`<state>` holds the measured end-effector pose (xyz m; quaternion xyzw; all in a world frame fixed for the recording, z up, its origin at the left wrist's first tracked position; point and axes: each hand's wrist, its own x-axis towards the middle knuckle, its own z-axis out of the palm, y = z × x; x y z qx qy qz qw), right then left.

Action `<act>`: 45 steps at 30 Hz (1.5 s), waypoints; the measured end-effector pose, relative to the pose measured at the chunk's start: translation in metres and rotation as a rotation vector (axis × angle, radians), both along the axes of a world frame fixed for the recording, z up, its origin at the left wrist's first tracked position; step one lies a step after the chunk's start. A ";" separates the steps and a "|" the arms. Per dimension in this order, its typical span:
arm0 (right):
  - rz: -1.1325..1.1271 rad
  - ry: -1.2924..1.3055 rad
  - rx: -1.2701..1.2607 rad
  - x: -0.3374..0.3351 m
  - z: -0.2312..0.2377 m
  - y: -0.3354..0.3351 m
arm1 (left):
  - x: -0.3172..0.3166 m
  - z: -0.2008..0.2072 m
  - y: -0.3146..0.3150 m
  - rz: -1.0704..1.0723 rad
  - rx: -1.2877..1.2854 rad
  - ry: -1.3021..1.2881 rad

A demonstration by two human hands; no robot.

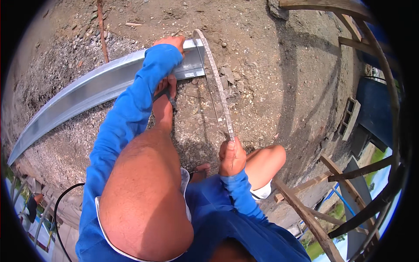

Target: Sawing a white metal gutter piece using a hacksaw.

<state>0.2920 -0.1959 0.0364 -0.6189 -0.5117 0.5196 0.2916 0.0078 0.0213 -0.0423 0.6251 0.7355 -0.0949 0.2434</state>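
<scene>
A long galvanised metal channel (104, 72) lies on the ground and runs from the far left to its cut end near the middle. My left hand (173, 43) is closed over the channel's upper edge, close to that end. In my right hand (232, 158) is the grip end of a hacksaw (217, 78) with a bowed, worn frame. Its thin blade crosses the channel's end, and the saw's far tip reaches just past the top edge. My left foot (168, 89), in a sandal, rests against the channel's lower side, partly hidden by my sleeve.
A thin rusty bar (102, 32) lies beyond the channel on the gravelly ground (257, 56). Broken stone pieces (227, 75) sit right of the saw. At the right are wooden poles (307, 209), a hollow block (349, 118) and a dark blue drum (373, 109).
</scene>
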 end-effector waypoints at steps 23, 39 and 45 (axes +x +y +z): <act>0.080 -0.141 0.108 -0.053 -0.028 0.070 | -0.002 -0.001 0.000 0.078 -0.040 -0.044; 0.072 -0.093 0.115 -0.021 -0.011 0.033 | 0.000 -0.008 0.004 0.037 0.054 -0.007; 0.046 -0.149 0.336 -0.097 -0.059 0.152 | 0.007 -0.007 0.007 0.030 0.069 -0.054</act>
